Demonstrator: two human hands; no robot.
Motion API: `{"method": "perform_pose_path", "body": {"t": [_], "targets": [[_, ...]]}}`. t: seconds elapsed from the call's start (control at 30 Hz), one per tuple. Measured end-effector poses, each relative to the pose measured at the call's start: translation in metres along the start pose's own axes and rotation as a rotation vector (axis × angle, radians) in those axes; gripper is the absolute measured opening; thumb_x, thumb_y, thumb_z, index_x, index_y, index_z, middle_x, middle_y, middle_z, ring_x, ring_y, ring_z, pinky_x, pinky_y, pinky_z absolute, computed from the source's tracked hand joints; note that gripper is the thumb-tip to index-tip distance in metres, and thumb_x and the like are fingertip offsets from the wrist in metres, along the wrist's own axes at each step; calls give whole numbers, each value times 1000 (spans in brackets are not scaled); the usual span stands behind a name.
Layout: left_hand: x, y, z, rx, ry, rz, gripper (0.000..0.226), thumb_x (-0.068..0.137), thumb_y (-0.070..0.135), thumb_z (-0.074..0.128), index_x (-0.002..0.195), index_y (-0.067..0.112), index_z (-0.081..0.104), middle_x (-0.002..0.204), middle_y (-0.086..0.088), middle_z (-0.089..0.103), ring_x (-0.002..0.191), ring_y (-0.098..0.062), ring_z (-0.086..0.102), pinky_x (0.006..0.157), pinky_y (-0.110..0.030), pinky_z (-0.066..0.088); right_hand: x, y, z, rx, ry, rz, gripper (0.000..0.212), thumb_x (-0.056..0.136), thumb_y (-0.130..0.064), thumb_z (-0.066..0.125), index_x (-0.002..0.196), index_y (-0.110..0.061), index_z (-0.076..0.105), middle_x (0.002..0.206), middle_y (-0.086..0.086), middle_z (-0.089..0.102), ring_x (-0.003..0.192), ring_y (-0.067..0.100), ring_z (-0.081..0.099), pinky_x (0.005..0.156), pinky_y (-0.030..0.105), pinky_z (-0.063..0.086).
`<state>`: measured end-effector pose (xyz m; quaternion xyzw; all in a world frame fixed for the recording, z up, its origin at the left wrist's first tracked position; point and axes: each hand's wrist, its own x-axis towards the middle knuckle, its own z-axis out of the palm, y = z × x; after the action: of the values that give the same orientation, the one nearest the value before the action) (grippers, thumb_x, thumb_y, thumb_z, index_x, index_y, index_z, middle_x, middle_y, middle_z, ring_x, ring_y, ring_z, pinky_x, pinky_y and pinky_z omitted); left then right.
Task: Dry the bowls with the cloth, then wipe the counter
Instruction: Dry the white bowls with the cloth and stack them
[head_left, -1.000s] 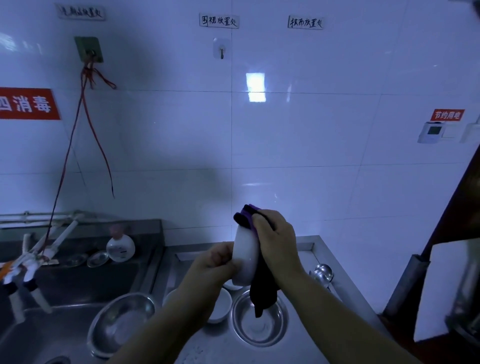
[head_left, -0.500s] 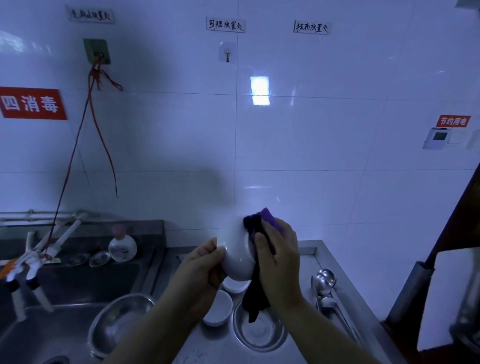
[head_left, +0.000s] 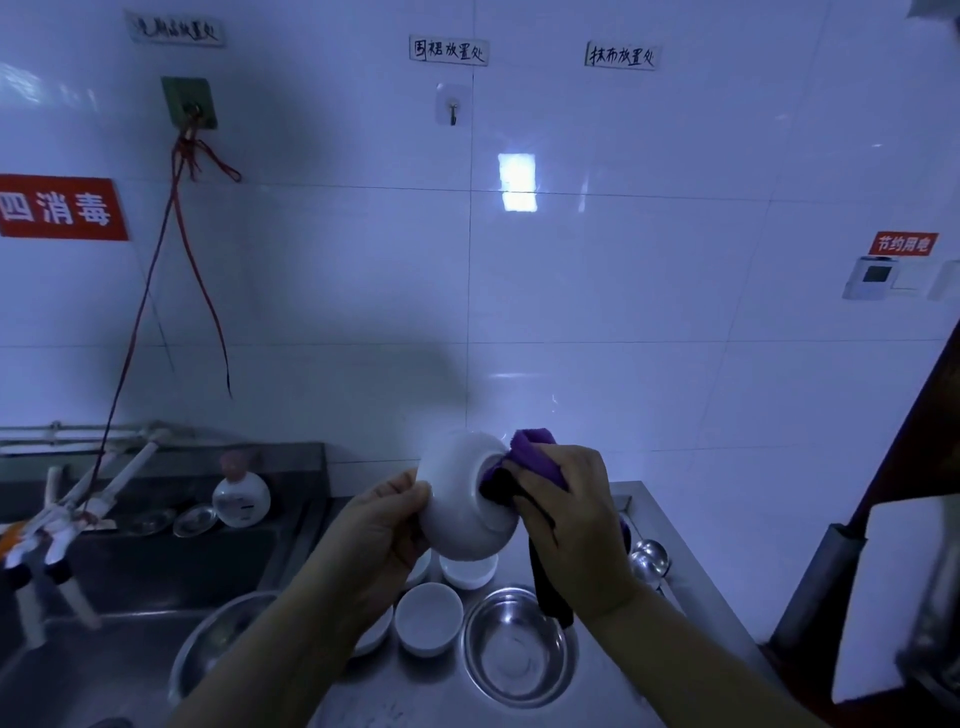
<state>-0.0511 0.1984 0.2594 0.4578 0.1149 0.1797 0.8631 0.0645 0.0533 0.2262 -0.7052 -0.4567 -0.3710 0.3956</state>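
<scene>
Fingers (head_left: 540, 483) press purple cloth (head_left: 535, 457) against bowl's (head_left: 457, 499) foot.

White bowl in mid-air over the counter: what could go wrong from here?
1. The left hand holds the white bowl only at its rim; the right hand pushing the purple cloth against its base could break that grip.
2. It would drop onto the small white bowls and steel bowl below.

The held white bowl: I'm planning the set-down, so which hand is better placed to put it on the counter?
Left. The left hand grips the bowl by its rim, while the right hand presses the cloth to its base.
</scene>
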Motion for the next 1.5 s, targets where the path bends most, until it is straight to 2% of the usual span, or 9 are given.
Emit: {"method": "perform_pose_path", "body": {"t": [0.2,0.33,0.47,0.57,0.67,0.93,1.13,1.27,1.5], "targets": [[-1,4,5,59,5,16,25,93,1,39,98,-2,63,87,-16,69,75,-22,66,69,-28,55,-1,-23,5,157,40,56,28,88,-22,56,104,-4,70,112,3,56,103,19,50,90,19,44],[2,14,0,29,67,51,22,95,0,37,94,-1,59,88,-17,62,80,-25,57,78,-34,45,-13,-23,2,151,-65,-40,30,90,-26,56,104,-4,70,108,10,62,101,20,51,88,23,47],[0,7,4,43,-1,70,21,91,-2,40,93,1,61,85,-13,68,74,-18,65,69,-24,54,10,-21,0,153,64,62,30,89,-23,56,107,-4,69,110,10,60,104,19,51,94,17,41],[-3,-4,11,33,-66,44,26,84,2,46,104,-1,62,89,-14,71,75,-18,69,65,-23,57,26,-29,7,174,-1,116,35,89,-28,53,116,-10,66,120,9,56,114,15,45,101,10,31],[-4,-6,11,16,-53,10,23,92,2,41,103,0,62,93,-16,69,77,-19,67,66,-24,58,22,-30,12,224,-46,111,35,90,-30,52,119,-15,65,122,5,54,115,16,45,101,17,36],[-4,4,7,-124,-4,-65,20,96,11,40,103,7,59,86,-16,73,71,-24,71,66,-36,58,-23,-15,20,11,-16,-312,33,85,-30,67,118,-24,64,128,8,44,120,27,42,94,38,51],[-5,-2,10,-87,7,-98,16,91,8,46,99,2,58,84,-17,69,74,-25,64,66,-34,57,-10,-25,22,17,1,-231,29,97,-33,51,117,-20,66,127,6,46,120,25,44,92,43,51],[-9,-4,15,-145,39,-109,25,77,9,56,101,1,56,86,-18,60,77,-24,58,79,-32,47,-5,-28,24,38,-1,-220,27,92,-29,60,115,-17,69,125,8,55,123,23,45,95,42,46],[-8,5,20,-242,78,-153,30,97,14,38,114,-6,52,117,-28,59,104,-34,55,94,-47,43,-18,-8,24,-35,85,-323,42,80,-26,75,117,-26,56,131,10,40,124,30,38,90,47,51]]}}
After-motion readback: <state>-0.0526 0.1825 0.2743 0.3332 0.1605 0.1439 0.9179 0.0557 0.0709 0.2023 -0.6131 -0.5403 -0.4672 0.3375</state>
